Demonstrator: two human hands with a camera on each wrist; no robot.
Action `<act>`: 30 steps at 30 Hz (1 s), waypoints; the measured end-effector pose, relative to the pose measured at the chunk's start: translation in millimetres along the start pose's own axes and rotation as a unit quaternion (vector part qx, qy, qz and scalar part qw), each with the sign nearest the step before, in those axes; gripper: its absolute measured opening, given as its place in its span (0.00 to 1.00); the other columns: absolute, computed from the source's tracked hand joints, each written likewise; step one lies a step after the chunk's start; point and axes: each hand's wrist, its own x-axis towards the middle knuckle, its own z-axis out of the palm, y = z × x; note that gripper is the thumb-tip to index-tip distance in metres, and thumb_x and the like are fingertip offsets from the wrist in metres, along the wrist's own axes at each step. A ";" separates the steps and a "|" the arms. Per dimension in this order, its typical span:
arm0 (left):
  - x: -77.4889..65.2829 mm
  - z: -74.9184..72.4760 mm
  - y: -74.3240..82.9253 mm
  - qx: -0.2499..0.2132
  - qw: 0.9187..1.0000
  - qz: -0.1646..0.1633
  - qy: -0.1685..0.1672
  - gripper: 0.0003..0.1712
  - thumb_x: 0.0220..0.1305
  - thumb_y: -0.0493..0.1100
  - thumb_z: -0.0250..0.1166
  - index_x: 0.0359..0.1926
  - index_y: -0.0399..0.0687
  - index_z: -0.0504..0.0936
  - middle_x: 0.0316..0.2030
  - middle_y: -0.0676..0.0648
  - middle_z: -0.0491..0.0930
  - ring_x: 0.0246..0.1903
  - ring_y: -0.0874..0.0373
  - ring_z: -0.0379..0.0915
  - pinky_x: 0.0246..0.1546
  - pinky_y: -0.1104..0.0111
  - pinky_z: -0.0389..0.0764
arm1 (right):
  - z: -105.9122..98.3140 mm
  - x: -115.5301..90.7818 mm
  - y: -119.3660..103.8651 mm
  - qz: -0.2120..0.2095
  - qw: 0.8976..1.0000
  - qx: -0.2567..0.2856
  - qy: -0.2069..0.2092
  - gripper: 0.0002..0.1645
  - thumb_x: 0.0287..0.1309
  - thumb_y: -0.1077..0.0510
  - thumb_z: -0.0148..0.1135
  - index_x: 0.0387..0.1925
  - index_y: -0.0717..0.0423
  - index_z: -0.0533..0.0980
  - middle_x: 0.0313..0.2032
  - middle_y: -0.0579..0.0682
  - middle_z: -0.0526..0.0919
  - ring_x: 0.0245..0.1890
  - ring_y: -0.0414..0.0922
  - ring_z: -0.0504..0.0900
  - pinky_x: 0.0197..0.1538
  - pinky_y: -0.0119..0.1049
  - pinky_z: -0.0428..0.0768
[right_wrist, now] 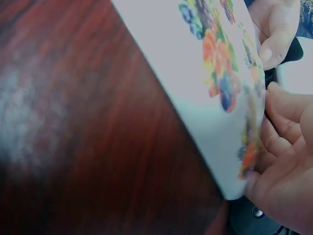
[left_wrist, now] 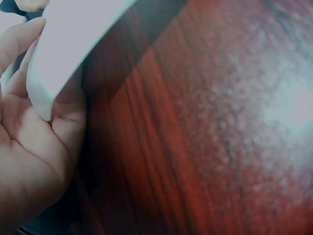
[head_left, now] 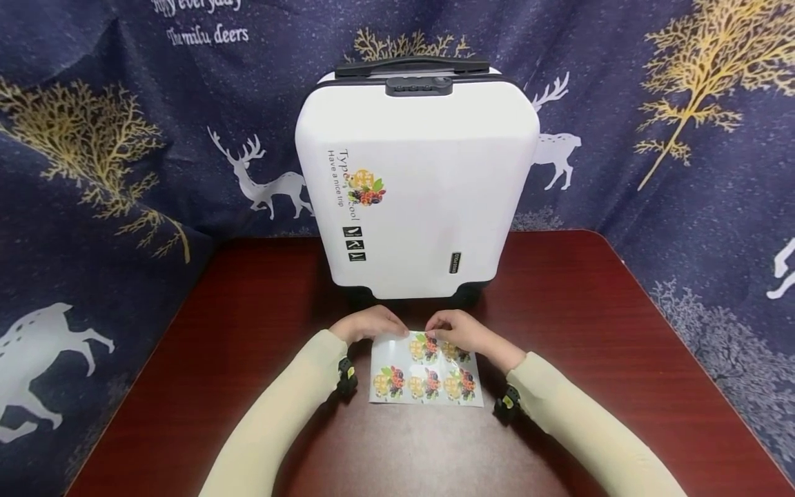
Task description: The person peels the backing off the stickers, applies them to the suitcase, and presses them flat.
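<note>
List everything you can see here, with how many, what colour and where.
Suitcase: one, white, upright at the back of the table
Handle: one, black, suitcase top
Combination lock: one, dark grey, below the handle
Small labels: four, black, suitcase front
Fruit sticker: one, multicoloured, suitcase front
Sticker sheet: one, white, between the hands; five multicoloured stickers visible
Table: one, dark red, underneath
Cloth: one, dark blue with white deer and golden trees, behind
Wrist devices: two, black, one per wrist
Sleeves: two, cream, on the arms
Left hand: one, bare, pinching the sheet
Right hand: one, bare, pinching the sheet
</note>
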 end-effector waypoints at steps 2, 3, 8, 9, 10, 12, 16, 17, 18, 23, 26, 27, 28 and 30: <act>-1.7 -0.3 -0.1 -0.001 1.000 -0.003 0.002 0.17 0.60 0.43 0.66 0.44 0.32 0.86 0.28 0.49 0.84 0.27 0.62 0.78 0.29 0.70 0.81 | 0.9 2.4 -1.1 -0.009 1.000 0.001 -0.013 0.09 0.65 0.58 0.62 0.42 0.60 0.81 0.39 0.55 0.87 0.38 0.41 0.81 0.45 0.35 0.79; -2.3 -0.4 -0.4 -0.001 1.000 -0.003 0.002 0.17 0.61 0.43 0.66 0.44 0.32 0.86 0.28 0.49 0.84 0.27 0.62 0.78 0.29 0.70 0.81 | 1.4 3.6 -1.9 -0.017 1.000 -0.001 -0.020 0.10 0.65 0.58 0.62 0.43 0.60 0.80 0.40 0.56 0.87 0.40 0.43 0.82 0.46 0.37 0.80; -2.0 0.2 -2.5 0.001 1.000 0.005 -0.009 0.18 0.62 0.43 0.65 0.46 0.32 0.85 0.29 0.49 0.84 0.27 0.62 0.78 0.30 0.71 0.81 | 3.4 7.1 -5.3 -0.039 0.998 -0.001 -0.043 0.11 0.65 0.60 0.62 0.46 0.61 0.79 0.43 0.58 0.86 0.46 0.50 0.84 0.52 0.43 0.82; -1.3 0.6 -3.2 0.002 1.000 0.007 -0.012 0.19 0.62 0.43 0.65 0.46 0.32 0.85 0.29 0.49 0.84 0.27 0.62 0.78 0.30 0.71 0.81 | 3.6 7.3 -5.6 -0.042 0.998 -0.003 -0.043 0.11 0.65 0.60 0.62 0.46 0.61 0.79 0.43 0.58 0.87 0.46 0.50 0.84 0.52 0.43 0.82; -0.7 0.9 -3.5 0.003 1.000 0.008 -0.013 0.19 0.62 0.44 0.64 0.46 0.32 0.85 0.29 0.49 0.84 0.27 0.63 0.78 0.30 0.71 0.81 | 3.7 7.4 -5.7 -0.042 0.998 -0.002 -0.043 0.10 0.65 0.61 0.62 0.46 0.60 0.79 0.43 0.57 0.87 0.46 0.50 0.84 0.51 0.42 0.82; 0.9 1.4 -4.4 0.003 1.000 0.008 -0.014 0.19 0.62 0.44 0.64 0.47 0.32 0.84 0.30 0.48 0.85 0.27 0.63 0.79 0.31 0.71 0.82 | 3.8 8.0 -5.7 -0.044 0.998 -0.003 -0.039 0.09 0.64 0.62 0.62 0.45 0.60 0.79 0.42 0.57 0.87 0.45 0.49 0.84 0.50 0.41 0.82; 2.2 1.3 -4.4 0.012 1.000 0.006 -0.009 0.19 0.63 0.44 0.64 0.46 0.33 0.85 0.30 0.48 0.85 0.27 0.63 0.79 0.31 0.71 0.82 | 4.5 9.9 -5.3 -0.051 0.998 -0.005 -0.032 0.08 0.63 0.64 0.62 0.43 0.60 0.80 0.40 0.56 0.87 0.41 0.45 0.84 0.47 0.38 0.82; 2.0 1.3 -3.7 0.015 1.000 0.005 -0.009 0.18 0.63 0.44 0.64 0.46 0.33 0.85 0.30 0.48 0.85 0.27 0.63 0.79 0.31 0.71 0.82 | 4.7 10.7 -4.9 -0.051 0.998 -0.005 -0.031 0.07 0.62 0.64 0.62 0.42 0.60 0.80 0.39 0.56 0.87 0.41 0.44 0.83 0.47 0.37 0.82; 1.6 1.2 -2.6 0.017 1.000 0.003 -0.008 0.18 0.63 0.45 0.64 0.46 0.33 0.85 0.30 0.48 0.85 0.27 0.63 0.79 0.31 0.71 0.82 | 5.0 11.3 -4.6 -0.052 0.998 -0.008 -0.030 0.07 0.62 0.64 0.62 0.42 0.59 0.80 0.39 0.55 0.87 0.40 0.43 0.83 0.46 0.36 0.82; 1.3 0.3 -0.7 0.028 1.000 0.002 -0.006 0.18 0.62 0.45 0.64 0.45 0.34 0.86 0.29 0.49 0.85 0.27 0.63 0.79 0.31 0.71 0.81 | 6.3 13.3 -2.1 -0.045 0.999 -0.010 -0.025 0.06 0.62 0.64 0.63 0.41 0.59 0.81 0.38 0.54 0.87 0.37 0.39 0.81 0.44 0.33 0.80; 2.1 0.8 -2.0 0.023 1.000 0.004 -0.008 0.18 0.62 0.45 0.64 0.45 0.33 0.85 0.29 0.49 0.84 0.27 0.63 0.78 0.31 0.71 0.81 | 7.8 12.9 -0.6 -0.038 0.999 -0.010 -0.026 0.07 0.62 0.64 0.62 0.41 0.59 0.81 0.37 0.53 0.87 0.35 0.37 0.79 0.42 0.31 0.78; 2.2 1.2 -2.3 0.020 1.000 0.004 -0.009 0.18 0.62 0.45 0.64 0.45 0.33 0.85 0.29 0.49 0.84 0.27 0.63 0.78 0.31 0.71 0.81 | 8.2 12.7 -0.4 -0.036 0.999 -0.010 -0.026 0.07 0.62 0.64 0.62 0.41 0.59 0.81 0.37 0.53 0.87 0.35 0.37 0.79 0.41 0.30 0.78; 2.1 1.6 -2.6 0.018 1.000 0.003 -0.009 0.19 0.62 0.45 0.64 0.45 0.33 0.85 0.29 0.49 0.84 0.27 0.63 0.78 0.31 0.71 0.81 | 8.7 12.8 0.0 -0.033 0.999 -0.009 -0.026 0.07 0.62 0.63 0.62 0.42 0.59 0.82 0.37 0.53 0.87 0.34 0.36 0.79 0.40 0.30 0.77; 1.7 2.1 -2.7 0.016 1.000 0.001 -0.008 0.19 0.62 0.45 0.64 0.46 0.33 0.85 0.29 0.49 0.84 0.27 0.63 0.78 0.31 0.72 0.81 | 9.4 12.7 0.3 -0.032 0.999 -0.010 -0.026 0.07 0.62 0.63 0.62 0.42 0.59 0.82 0.37 0.53 0.87 0.34 0.36 0.79 0.40 0.29 0.77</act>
